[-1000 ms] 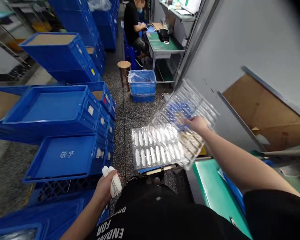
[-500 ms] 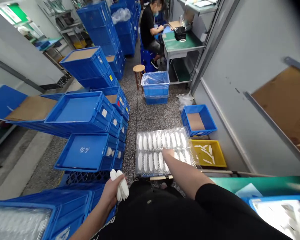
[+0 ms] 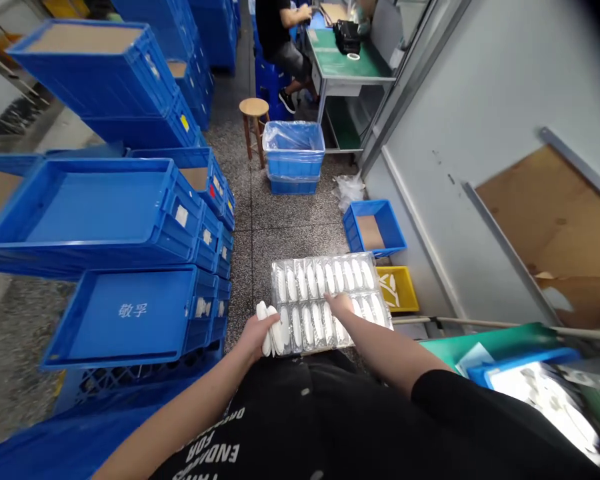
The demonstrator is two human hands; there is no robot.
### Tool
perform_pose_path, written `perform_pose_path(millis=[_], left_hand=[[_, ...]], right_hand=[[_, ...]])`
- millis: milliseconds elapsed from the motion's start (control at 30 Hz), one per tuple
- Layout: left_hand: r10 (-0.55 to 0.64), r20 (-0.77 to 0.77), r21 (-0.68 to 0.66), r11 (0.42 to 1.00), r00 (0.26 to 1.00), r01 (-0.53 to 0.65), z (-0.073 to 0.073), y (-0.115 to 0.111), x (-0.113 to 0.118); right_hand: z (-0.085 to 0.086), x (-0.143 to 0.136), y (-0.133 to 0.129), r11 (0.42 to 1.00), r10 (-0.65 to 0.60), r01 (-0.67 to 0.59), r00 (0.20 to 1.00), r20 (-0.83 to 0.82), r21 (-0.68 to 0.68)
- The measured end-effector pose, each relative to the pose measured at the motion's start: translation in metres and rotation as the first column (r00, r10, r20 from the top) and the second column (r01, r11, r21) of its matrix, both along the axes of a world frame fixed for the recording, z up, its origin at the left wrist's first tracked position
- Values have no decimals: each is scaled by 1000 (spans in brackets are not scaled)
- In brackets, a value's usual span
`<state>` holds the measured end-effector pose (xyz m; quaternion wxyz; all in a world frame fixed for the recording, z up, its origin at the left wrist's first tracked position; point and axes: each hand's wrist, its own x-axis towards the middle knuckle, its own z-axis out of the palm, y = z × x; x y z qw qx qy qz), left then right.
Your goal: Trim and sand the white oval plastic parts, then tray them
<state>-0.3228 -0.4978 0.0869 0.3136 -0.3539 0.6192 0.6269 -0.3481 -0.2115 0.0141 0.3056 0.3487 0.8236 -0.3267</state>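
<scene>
A clear plastic tray lies in front of me with two rows of long white oval pieces in its slots. My left hand is closed around a small bunch of white pieces beside the tray's near left corner. Over the tray's middle, my right hand reaches down to the pieces at the gap between the two rows. Its fingertips are small and partly hidden, so whether they hold a piece cannot be made out.
Stacked blue crates line the left. At the right stand a blue bin, a yellow bin with white pieces and a green table. Ahead are a wooden stool, a plastic-lined bin and a seated person.
My left hand has moved right with its white pieces, up to the tray's left edge. My right hand stays over the tray's middle. The view has shifted and tilted down.
</scene>
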Motion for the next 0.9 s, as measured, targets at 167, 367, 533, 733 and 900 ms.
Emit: perform_pose_path(millis=[167,367,533,733,900], left_hand=[[-146,14,-10,989,989,146,-33,-1,-41],[-235,-60,-268,940,970,211,-64,17,-93],[-356,-70,-518,811,932,271,-74,38,-125],[-506,0,-738,582,863,342,-70,56,-141],[-551,42,-832,443,833,335,-58,65,-143]], right_hand=[[-1,-10,8,998,24,-27,998,66,50],[-1,5,25,992,127,-127,992,2,-20],[5,49,49,957,232,-245,968,-97,-154],[12,99,98,934,257,-284,956,-144,-217],[18,119,141,938,244,-275,957,-159,-210]])
